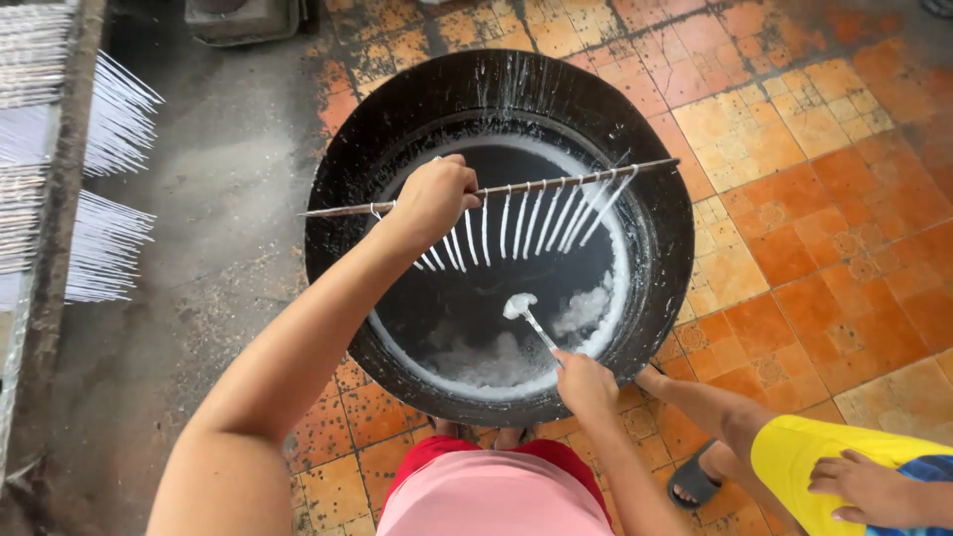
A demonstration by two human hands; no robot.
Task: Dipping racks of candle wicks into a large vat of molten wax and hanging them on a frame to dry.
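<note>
My left hand (433,197) grips a long thin stick (556,182) held level over a big black wok (342,213). Several white dipped candles (526,216) hang from the stick by their wicks, slanting toward the left. My right hand (584,382) holds a small metal ladle (520,306) whose bowl carries white wax, low over the wok's near side. Dark liquid fills the wok, with white wax foam (491,362) gathered along the near and right rim.
Racks of thin white candles (109,238) stand at the left on grey concrete. Orange tiled floor (824,199) lies to the right. Another person in yellow shorts (824,462) squats at the lower right, foot in a dark sandal (692,479).
</note>
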